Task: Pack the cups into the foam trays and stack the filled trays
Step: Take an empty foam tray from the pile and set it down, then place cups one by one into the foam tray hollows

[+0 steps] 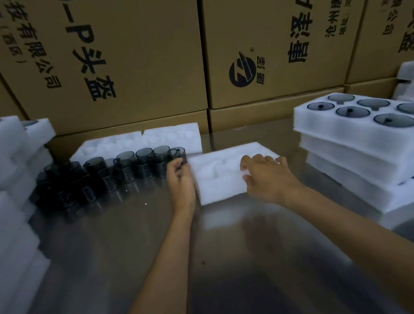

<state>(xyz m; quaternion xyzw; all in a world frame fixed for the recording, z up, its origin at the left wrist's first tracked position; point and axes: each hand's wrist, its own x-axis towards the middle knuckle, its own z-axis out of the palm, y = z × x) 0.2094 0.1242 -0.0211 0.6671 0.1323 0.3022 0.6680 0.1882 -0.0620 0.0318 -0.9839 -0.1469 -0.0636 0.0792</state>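
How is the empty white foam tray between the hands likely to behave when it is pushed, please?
The empty white foam tray probably slides easily, since the metal table looks smooth and shiny. It likely weighs little, being foam with hollow pockets. The right hand on it probably keeps it from skidding.

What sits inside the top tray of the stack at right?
Dark cups fill the visible pockets of the top tray. The trays below are covered, showing only dark glimpses at their right edges.
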